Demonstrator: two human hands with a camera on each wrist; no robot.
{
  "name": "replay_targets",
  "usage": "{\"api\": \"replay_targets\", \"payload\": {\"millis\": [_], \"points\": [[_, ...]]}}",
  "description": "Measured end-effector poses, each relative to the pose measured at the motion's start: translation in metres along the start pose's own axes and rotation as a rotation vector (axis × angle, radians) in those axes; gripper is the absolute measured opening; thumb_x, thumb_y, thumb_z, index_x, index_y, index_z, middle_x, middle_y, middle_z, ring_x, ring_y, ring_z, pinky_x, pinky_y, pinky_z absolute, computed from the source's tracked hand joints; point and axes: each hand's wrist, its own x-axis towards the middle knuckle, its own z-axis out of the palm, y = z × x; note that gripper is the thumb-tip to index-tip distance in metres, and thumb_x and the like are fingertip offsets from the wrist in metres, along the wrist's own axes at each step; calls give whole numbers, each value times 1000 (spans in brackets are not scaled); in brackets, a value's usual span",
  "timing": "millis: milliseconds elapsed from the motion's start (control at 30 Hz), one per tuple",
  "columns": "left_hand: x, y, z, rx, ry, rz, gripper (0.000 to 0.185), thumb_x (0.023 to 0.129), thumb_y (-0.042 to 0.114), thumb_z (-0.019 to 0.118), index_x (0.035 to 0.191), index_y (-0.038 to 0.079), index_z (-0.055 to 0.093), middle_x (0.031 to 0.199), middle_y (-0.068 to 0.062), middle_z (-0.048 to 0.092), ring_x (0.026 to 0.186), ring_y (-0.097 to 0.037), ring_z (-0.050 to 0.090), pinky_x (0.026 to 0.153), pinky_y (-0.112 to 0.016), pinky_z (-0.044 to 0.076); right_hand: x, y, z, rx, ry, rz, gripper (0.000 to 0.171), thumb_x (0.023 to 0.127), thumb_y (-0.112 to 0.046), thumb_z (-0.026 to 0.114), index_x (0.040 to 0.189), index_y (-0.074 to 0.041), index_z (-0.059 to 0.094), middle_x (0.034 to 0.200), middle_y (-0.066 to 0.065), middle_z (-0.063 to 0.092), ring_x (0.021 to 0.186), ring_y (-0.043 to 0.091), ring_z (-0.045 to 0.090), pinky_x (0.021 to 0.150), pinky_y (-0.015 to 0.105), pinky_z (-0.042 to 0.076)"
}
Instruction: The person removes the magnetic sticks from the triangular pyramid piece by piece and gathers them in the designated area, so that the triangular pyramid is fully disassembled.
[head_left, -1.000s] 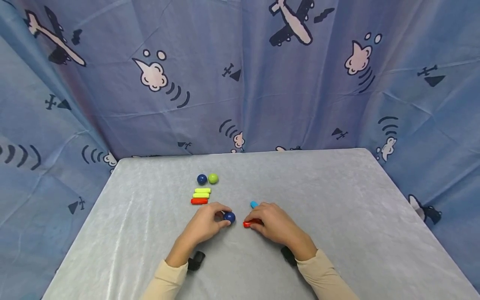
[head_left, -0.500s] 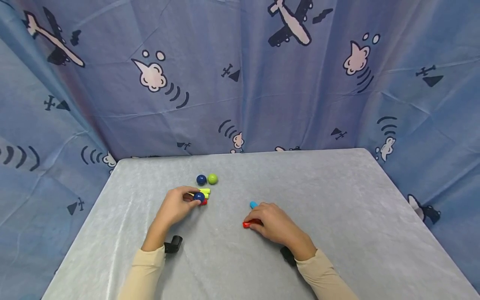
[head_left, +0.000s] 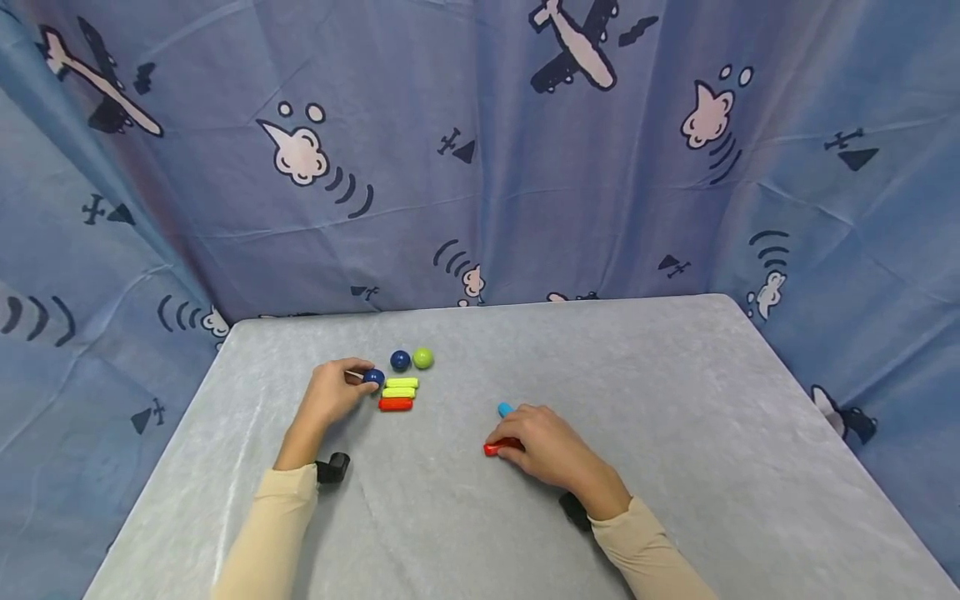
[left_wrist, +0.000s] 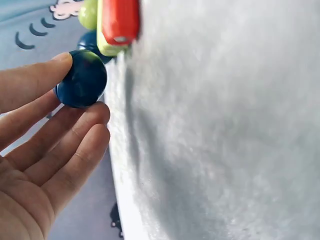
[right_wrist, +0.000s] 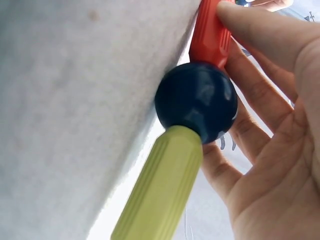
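Evidently the left hand point(head_left: 328, 395) had thumb and fingers clamped on a glossy blue ball point(head_left: 373, 379), just beside the yellow rods point(head_left: 401, 383). Looked light, rigid, probably slick; best pinched across its middle. Right hand point(head_left: 546, 442) pinched a ribbed red rod point(right_wrist: 211, 37), butted against a smooth navy ball point(right_wrist: 195, 100), then a grooved yellow-green rod point(right_wrist: 157, 185). Grey cloth point(head_left: 637, 375) looked soft.

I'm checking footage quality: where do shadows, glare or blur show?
Head view: soft shadow beside the left sleeve. Left wrist view: soft shadow across the pale tabletop, greenish sheen on the pinched blue ball. Right wrist view: tabletop looks blurred, its edge washed-out white.
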Motion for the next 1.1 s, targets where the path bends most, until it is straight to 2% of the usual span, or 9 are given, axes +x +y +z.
{"api": "replay_targets", "payload": {"millis": [200, 467, 733, 1100], "points": [[16, -10, -2, 10, -4, -22, 35, 90, 19, 74, 123, 8, 70, 119, -18, 70, 104, -31, 69, 81, -40, 57, 1, -2, -1, 16, -19, 9, 13, 87, -24, 77, 100, -24, 79, 96, -11, 74, 95, 12, 65, 84, 36, 51], [30, -12, 0, 15, -23, -59, 37, 92, 20, 73, 127, 10, 68, 127, -17, 67, 110, -31, 67, 86, -43, 56, 1, -2, -1, 16, -18, 3, 14, 87, -24, 77, 100, -25, 79, 93, -12, 73, 91, 10, 63, 81, 34, 51], [35, -11, 5, 33, -19, -45, 37, 91, 21, 73, 127, 13, 68, 125, -17, 68, 106, -30, 67, 84, -41, 55, 1, -1, -1, 12, -8, -2, 13, 86, -25, 78, 100, -25, 79, 90, -13, 71, 87, 9, 61, 79, 32, 50], [33, -12, 8, 34, -16, -30, 40, 92, 20, 72, 131, 14, 65, 122, -17, 69, 105, -30, 68, 81, -41, 55, 0, -1, -2, 18, -18, 16, 14, 86, -24, 78, 101, -25, 78, 92, -12, 71, 87, 9, 61, 79, 33, 49]]}}
